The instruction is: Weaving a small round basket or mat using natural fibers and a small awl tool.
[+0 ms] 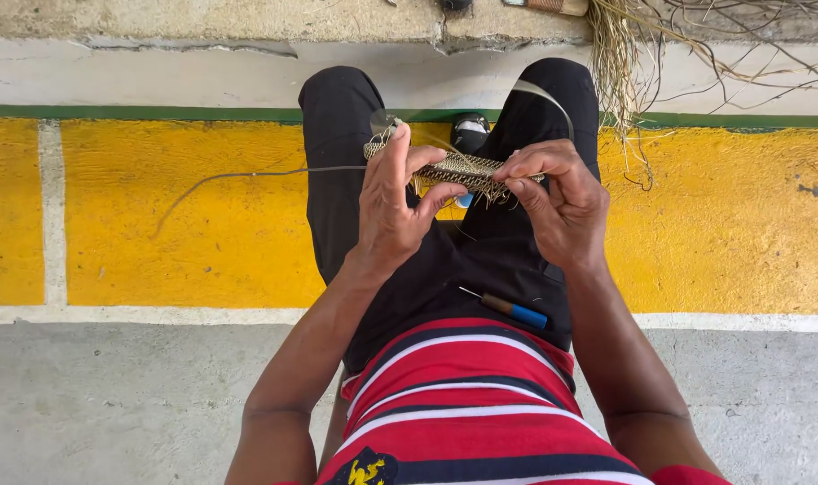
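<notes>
Left hand (393, 211) fingers pinched on near end of narrow tan woven fibre band (454, 169); right hand (560, 202) fingertips nipped on far end. Band at frame centre, above black-trousered knees (337, 135), long axis left-right, near level. Thin loose strand (247, 175) trailing left. Step judged: weaving mid-band. Next likely needs strand pulled snug. Blue-handled awl (512, 310) on lap.
</notes>
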